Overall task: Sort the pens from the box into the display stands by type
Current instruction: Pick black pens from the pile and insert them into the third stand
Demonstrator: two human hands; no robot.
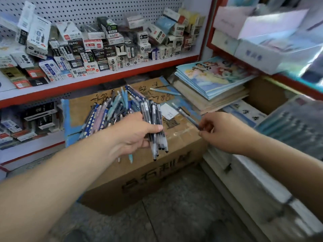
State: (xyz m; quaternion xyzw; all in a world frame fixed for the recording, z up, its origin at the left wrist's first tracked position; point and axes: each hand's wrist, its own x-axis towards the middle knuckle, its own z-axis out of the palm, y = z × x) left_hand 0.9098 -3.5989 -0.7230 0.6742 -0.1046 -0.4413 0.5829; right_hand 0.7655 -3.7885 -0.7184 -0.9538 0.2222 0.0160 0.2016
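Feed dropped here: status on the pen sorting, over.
Left grip holds mixed bundle of plastic pens over brown cardboard box. Right grip pinches one dark slim pen. One pale blue pen lies loose on box.

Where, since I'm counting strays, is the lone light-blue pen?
In the head view, the light-blue pen lies on top of the cardboard box, at its far right, beside the stack of notebooks.

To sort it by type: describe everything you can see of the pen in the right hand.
The pen is slim, apparently plastic, with a dark barrel and a paler upper end. The right hand pinches its lower end; it slants up and left above the cardboard box. Blur hides finer detail.
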